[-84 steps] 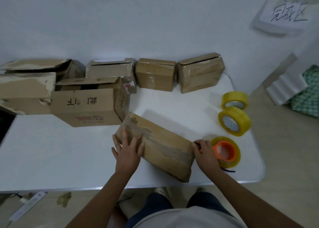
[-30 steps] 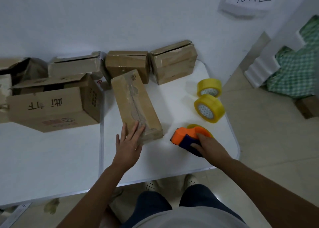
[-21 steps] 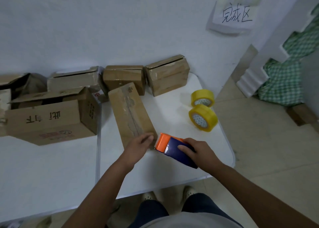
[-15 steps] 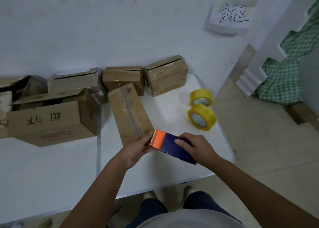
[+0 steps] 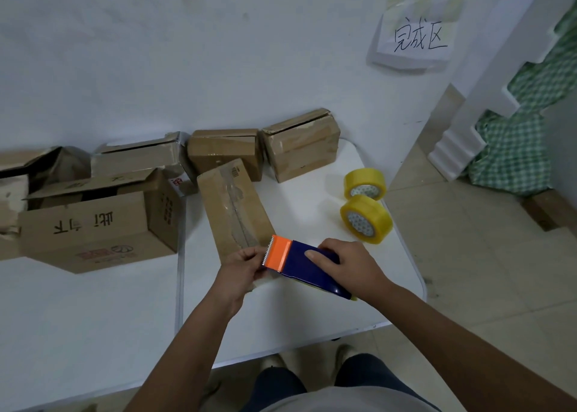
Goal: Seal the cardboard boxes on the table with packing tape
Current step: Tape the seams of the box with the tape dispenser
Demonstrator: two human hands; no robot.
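A long brown cardboard box (image 5: pixel 232 205) lies lengthwise on the white table (image 5: pixel 93 318), an old strip of tape running down its top seam. My right hand (image 5: pixel 349 263) grips a blue and orange tape dispenser (image 5: pixel 301 263), held just over the box's near end. Its orange toothed blade faces left. My left hand (image 5: pixel 243 266) sits at that blade, fingers curled and pinching at the tape end there; the tape itself is too clear to make out.
Two yellow tape rolls (image 5: pixel 365 222) stand near the table's right edge. Several more boxes line the back wall, with a large open box (image 5: pixel 93 224) at the left. A paper sign (image 5: pixel 415 41) hangs on the wall. Floor lies beyond the right edge.
The box was turned from crosswise to lengthwise. My right hand picked up the dispenser and carried it left to the box's near end. My left hand left the box top and met the blade.
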